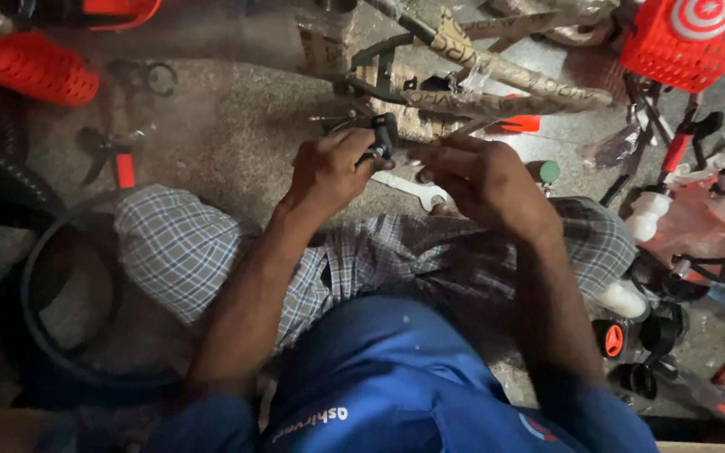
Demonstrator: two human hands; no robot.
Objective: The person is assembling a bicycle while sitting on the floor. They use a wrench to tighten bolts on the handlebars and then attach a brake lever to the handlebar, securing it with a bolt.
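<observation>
Step in hand, by my read: fitting a small black metal part onto the cardboard-wrapped olive bike frame at 12 o'clock. Left hand was curled tight round the part, thumb & fingers pinching it. Right hand sat just beside, fingers bent inward at the part; what it pinched, can't tell. A flat silver spanner lay on the floor under both hands; likely needed for tightening. Red plastic basket at 2 o'clock: contents not visible.
</observation>
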